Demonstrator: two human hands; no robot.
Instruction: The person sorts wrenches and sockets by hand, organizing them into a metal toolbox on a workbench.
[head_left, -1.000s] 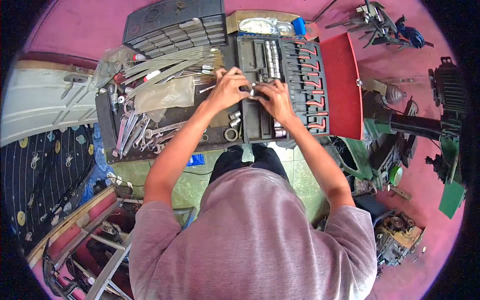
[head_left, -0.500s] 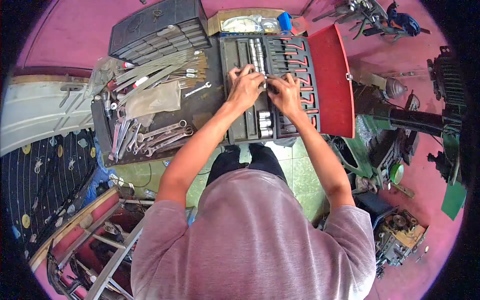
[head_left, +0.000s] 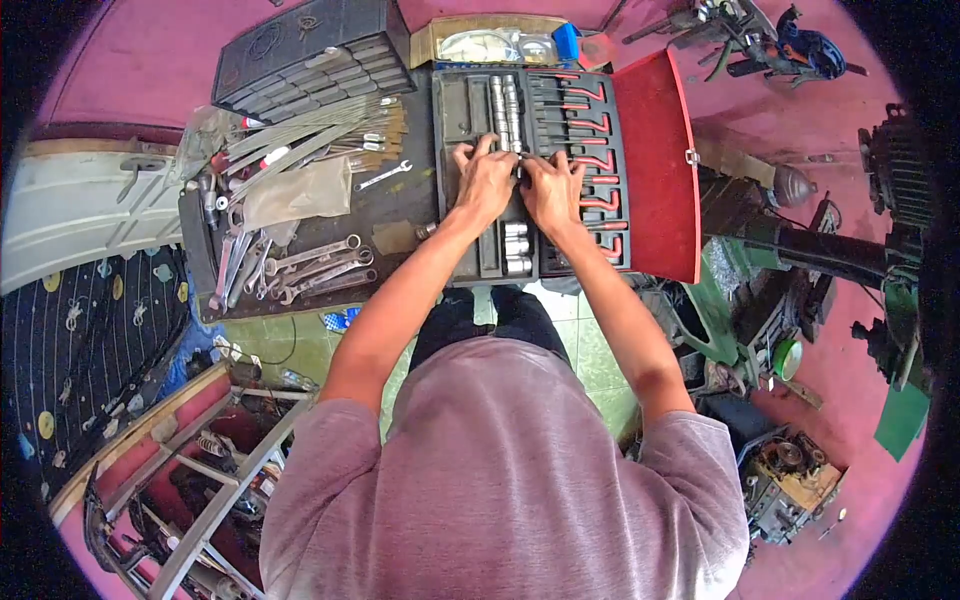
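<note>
I judge my left hand and right hand, fingers bunched narrow with their hold unclear, are seating round chrome steel sockets in the black plastic case; next calls for square pressing.

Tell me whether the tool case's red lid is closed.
No, the red lid lies folded open to the right of the case.

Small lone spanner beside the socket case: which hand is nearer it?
Left. The left hand is just right of the spanner, over the case; the right hand lies beyond it.
</note>
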